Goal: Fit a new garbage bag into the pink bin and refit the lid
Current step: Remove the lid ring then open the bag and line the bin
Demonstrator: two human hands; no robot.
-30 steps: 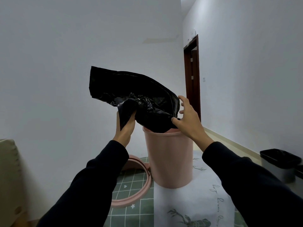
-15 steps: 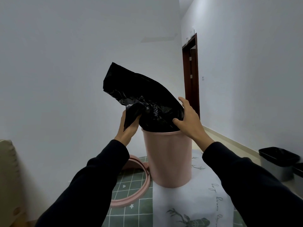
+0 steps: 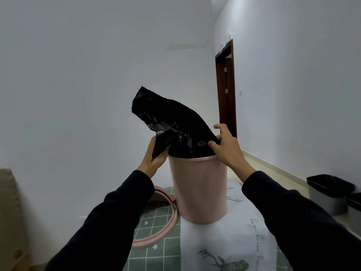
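The pink bin (image 3: 197, 190) stands upright on the table in front of me. A black garbage bag (image 3: 172, 122) sticks up out of its mouth, its lower part inside the bin and its top leaning left. My left hand (image 3: 155, 153) grips a fold of the bag at the bin's left rim. My right hand (image 3: 226, 145) pinches the bag's edge at the right rim, thumb in front, fingers behind. The pink ring-shaped lid (image 3: 166, 222) lies flat on the table left of the bin, partly hidden by my left sleeve.
The table wears a green checked cloth (image 3: 156, 222) with a white printed strip (image 3: 234, 237) under the bin. A beige chair back (image 3: 7, 208) is at the far left. Two grey bins with black liners (image 3: 330, 192) stand on the floor at right. A dark door (image 3: 226, 90) is behind.
Both hands have moved down toward the bin's rim, and more of the bag has sunk into the bin. The bag's raised part is narrower and closer to the bin.
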